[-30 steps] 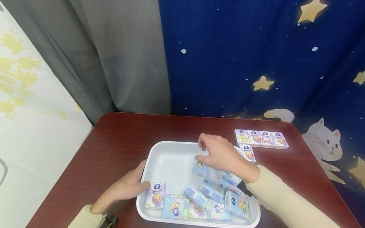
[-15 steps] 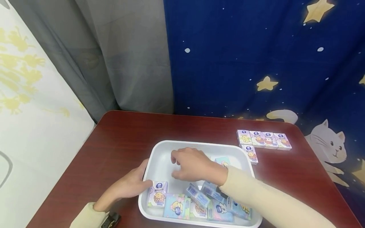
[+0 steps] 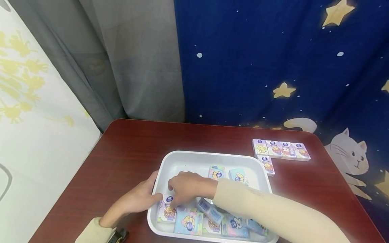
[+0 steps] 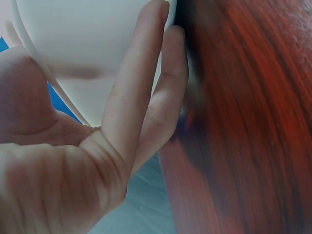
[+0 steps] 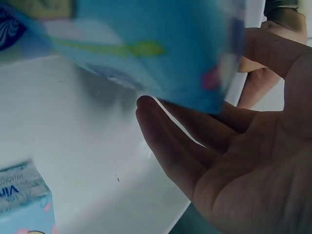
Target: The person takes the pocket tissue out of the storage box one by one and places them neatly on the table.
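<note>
Rather loosely, the right hand (image 3: 188, 189) reaches down into the white tray (image 3: 179, 165), its thumb and fingers well apart and the fingers slightly bent. Nothing can be made out in its grasp. Its thumb is at the edge of the purple packet (image 3: 169, 214) lying in the near left corner of the tray; whether it touches the packet, I cannot tell. In the right wrist view a blue packet (image 5: 146, 53), large and blurred, crosses in front of the fingers, and any contact with it is unclear too.

The left hand (image 3: 135, 199) holds the tray by its left side: the thumb comes over the rim, next to the top of the purple packet, while the fingers extend along the outer wall, as the left wrist view shows.

Beside the purple packet, along the near side of the tray, lies a cluster of small packets (image 3: 188, 222), one with a barcode (image 3: 210, 211) slanting across the others. Farther back in the tray are a green-edged packet (image 3: 216, 172) and a light blue one (image 3: 238, 176). On the dark red desk (image 3: 146, 141), beyond the tray's far right corner, four packets (image 3: 281, 149) stand side by side in a row, and a fifth packet (image 3: 265, 164) sits in front of its left end.
</note>
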The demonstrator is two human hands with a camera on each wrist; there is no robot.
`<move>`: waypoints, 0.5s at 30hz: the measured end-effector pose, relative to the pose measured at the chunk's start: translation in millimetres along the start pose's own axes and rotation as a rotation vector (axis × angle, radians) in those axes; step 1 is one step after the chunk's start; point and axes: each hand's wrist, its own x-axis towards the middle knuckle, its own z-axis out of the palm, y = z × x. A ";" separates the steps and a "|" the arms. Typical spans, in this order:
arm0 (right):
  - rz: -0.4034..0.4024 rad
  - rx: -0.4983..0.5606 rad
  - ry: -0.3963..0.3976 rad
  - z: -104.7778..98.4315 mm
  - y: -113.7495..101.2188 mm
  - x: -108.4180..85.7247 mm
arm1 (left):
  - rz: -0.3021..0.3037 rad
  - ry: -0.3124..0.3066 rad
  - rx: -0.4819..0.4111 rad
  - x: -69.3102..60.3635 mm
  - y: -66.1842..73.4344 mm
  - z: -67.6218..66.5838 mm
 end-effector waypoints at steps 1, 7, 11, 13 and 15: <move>0.001 -0.005 -0.009 0.9 -0.8 1.4 | 0.005 -0.001 -0.004 -0.2 0.0 0.1; 0.001 0.020 -0.035 5.1 -2.7 7.2 | 0.028 -0.002 -0.014 -0.3 -0.7 0.2; 0.027 0.041 -0.042 8.2 -4.2 8.7 | 0.022 0.001 -0.003 -0.4 -1.7 0.4; 0.043 0.056 -0.043 10.2 -4.8 9.3 | 0.026 0.001 0.002 0.0 -2.3 0.1; 0.051 0.058 -0.038 12.5 -5.4 9.8 | 0.031 -0.001 0.000 0.6 -2.5 -0.2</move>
